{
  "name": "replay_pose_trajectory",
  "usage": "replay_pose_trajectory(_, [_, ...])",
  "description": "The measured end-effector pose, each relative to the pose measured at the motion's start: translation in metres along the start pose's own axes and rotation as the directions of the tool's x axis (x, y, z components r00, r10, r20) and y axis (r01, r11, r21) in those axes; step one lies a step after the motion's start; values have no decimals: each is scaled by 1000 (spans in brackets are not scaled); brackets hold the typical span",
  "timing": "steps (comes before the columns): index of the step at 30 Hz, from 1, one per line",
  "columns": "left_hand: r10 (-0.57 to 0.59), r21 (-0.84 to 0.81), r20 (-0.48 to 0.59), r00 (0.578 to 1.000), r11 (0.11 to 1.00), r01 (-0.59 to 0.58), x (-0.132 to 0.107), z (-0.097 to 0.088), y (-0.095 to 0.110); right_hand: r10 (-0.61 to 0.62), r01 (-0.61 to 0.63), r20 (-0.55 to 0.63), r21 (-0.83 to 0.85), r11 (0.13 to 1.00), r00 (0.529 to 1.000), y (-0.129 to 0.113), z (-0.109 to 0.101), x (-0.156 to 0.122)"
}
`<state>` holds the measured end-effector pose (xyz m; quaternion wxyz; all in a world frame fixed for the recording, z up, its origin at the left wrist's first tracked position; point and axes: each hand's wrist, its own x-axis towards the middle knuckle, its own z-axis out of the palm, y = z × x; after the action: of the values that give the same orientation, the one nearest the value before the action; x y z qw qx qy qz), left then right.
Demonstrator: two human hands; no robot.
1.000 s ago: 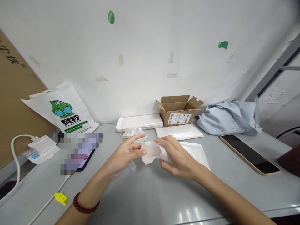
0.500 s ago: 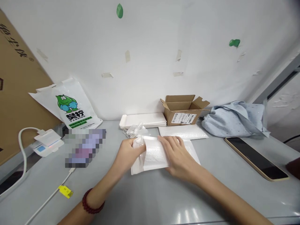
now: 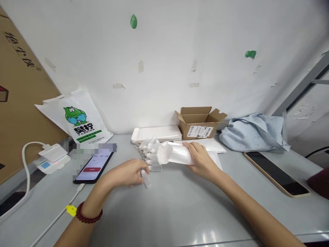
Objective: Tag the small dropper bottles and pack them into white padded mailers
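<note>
My right hand [image 3: 202, 161] grips a white bubble mailer [image 3: 180, 154] whose mouth gapes toward the left. My left hand [image 3: 130, 173], wearing a dark red bead bracelet [image 3: 88, 214], is closed on a small clear plastic piece [image 3: 146, 178] with a pale end; its exact kind is unclear. Between the hands and the wall lies a pile of similar white-and-clear pieces with looped cords [image 3: 150, 152], partly hidden by the mailer. Behind the pile is a stack of white bubble mailers [image 3: 159, 133]. Another flat mailer [image 3: 214, 145] lies behind my right hand.
An open cardboard box [image 3: 199, 128] stands against the wall, beside a light blue cloth bag [image 3: 252, 133]. A phone [image 3: 275, 173] lies at right; a cabled phone [image 3: 95, 166] lies at left. A printed white bag [image 3: 79, 120] and a large carton [image 3: 23, 85] stand behind it.
My left hand has let go of the mailer's opening, moved left, and now holds a small clear piece. The mailer has risen slightly and turned, its mouth now gaping.
</note>
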<state>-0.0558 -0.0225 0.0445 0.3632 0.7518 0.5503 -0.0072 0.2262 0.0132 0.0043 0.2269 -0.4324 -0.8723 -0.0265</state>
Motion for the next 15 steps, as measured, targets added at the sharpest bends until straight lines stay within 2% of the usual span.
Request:
replay_pose_trajectory(2, [-22, -1, 18, 1000, 1000, 22, 2, 5, 2, -3, 3, 12, -11, 1000, 1000, -1, 1, 0])
replay_pose_trajectory(5, [62, -37, 3, 998, 997, -62, 0, 3, 5, 0, 0, 17, -29, 1000, 1000, -1, 1, 0])
replay_pose_trajectory(7, [128, -70, -67, 990, 989, -133, -4, -3, 8, 8, -7, 22, -40, 999, 1000, -1, 1, 0])
replay_pose_trajectory(9, [163, -92, -185, 969, 979, -182, -9, -9, 11, 13, -11, 28, -45, 999, 1000, 0, 1, 0])
replay_pose_trajectory(12, [175, -166, -338, 925, 956, -241, -14, -16, 16, 17, -15, 27, -44, 999, 999, 0, 2, 1])
replay_pose_trajectory(15, [156, -241, -402, 902, 933, -268, -12, -13, 17, 14, -13, 27, -38, 999, 1000, -2, 3, 0])
